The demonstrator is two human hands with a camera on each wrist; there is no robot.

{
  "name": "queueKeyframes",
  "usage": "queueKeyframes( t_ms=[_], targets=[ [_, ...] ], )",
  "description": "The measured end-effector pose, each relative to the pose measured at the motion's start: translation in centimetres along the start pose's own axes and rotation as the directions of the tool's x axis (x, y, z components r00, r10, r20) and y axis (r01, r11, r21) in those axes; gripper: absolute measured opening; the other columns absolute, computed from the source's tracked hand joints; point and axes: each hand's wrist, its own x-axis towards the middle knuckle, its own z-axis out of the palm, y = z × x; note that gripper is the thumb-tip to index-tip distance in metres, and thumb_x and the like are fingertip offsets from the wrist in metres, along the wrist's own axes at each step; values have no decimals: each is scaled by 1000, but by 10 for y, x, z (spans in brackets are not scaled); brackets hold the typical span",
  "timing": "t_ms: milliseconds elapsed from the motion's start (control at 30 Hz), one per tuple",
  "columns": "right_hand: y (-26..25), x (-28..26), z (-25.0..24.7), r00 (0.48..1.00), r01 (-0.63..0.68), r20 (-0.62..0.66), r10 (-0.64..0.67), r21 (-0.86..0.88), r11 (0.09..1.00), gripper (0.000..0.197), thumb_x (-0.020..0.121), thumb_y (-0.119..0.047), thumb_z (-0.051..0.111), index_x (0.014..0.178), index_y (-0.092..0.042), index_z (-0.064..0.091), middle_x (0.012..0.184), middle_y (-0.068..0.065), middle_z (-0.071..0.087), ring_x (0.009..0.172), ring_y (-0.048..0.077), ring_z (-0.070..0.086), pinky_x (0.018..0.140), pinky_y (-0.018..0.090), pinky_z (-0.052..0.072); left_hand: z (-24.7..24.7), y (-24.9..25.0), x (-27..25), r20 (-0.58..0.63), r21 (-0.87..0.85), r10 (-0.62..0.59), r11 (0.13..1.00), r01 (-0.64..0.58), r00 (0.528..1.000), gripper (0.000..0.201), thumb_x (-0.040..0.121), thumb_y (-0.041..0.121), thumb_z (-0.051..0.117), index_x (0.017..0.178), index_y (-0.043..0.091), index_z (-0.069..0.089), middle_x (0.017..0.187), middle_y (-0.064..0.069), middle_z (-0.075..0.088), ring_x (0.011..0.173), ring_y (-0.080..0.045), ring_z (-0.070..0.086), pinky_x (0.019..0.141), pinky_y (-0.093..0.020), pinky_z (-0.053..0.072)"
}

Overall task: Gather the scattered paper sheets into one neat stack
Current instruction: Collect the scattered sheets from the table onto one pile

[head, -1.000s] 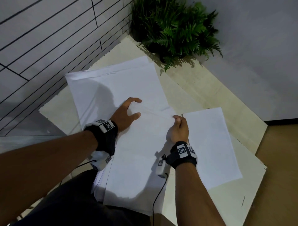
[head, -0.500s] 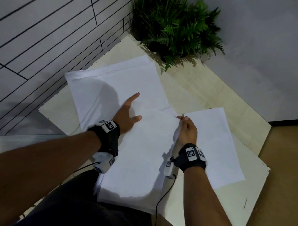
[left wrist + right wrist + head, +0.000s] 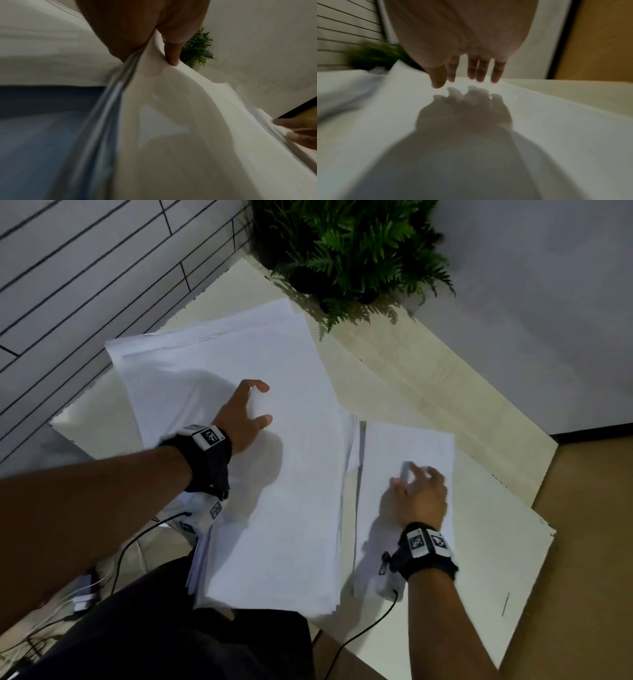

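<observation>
A thick, slightly fanned stack of white paper sheets (image 3: 274, 508) lies on the pale table (image 3: 428, 392) in the head view. My left hand (image 3: 258, 404) rests on the stack's upper part, thumb spread and fingers bent down onto the top sheet. In the left wrist view a fingertip (image 3: 172, 56) presses the paper (image 3: 171, 135), which buckles. A single white sheet (image 3: 411, 446) lies just right of the stack. My right hand (image 3: 418, 484) is over it with straight, spread fingers (image 3: 481, 73) just above the sheet (image 3: 539, 128), holding nothing.
A green fern (image 3: 352, 251) stands at the table's far corner against the grey wall. A tiled wall (image 3: 85, 268) runs along the left. Cables (image 3: 85, 594) lie on the floor at lower left. The table's right edge drops to a brown floor (image 3: 599, 542).
My right hand let go of the top sheet's corner and moved right, over the single sheet. The sheet now lies flat on the stack. My left hand slid a little farther up.
</observation>
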Motion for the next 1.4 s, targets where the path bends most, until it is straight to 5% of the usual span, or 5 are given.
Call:
queueKeyframes(
  t_ms=[233,433,700,933,1400],
  targets=[
    [52,0,-18,891,-454,148,429,292,842,82,79,-24,74,143,-8,25,135,15,49,124,36,47,98,45,42,3,-3,-5,-78,9,-2,1000,3,997,40,83,15,61,115,29,42,118,7,44,101,-12,43,86,-23,30],
    [60,-14,-21,933,-359,183,309,466,808,27,84,-25,67,106,-11,62,101,13,68,89,32,62,77,35,48,-6,2,-8,-127,-27,-11,1000,8,992,36,85,10,59,112,30,46,112,3,47,98,-19,46,84,-26,33],
    [26,-4,-34,936,-324,340,92,731,601,31,86,-8,66,116,-16,60,102,2,69,99,30,62,94,47,47,-40,-7,1,-198,18,-31,999,35,980,37,84,11,60,110,33,45,108,2,48,93,-22,47,82,-26,35],
    [-60,19,-9,974,-192,181,137,333,923,62,74,-36,71,121,0,52,117,19,59,102,36,60,81,41,53,-50,-28,2,-178,45,-126,990,136,976,43,83,18,63,120,25,42,111,1,43,90,-24,47,80,-28,35],
    [-109,13,-1,936,-325,251,248,338,883,51,78,-27,70,119,-1,55,116,17,64,103,34,63,79,32,51,-52,-37,-2,-148,30,-154,987,160,977,40,85,16,60,119,26,41,141,-12,43,110,-34,53,85,-27,33]
  ],
)
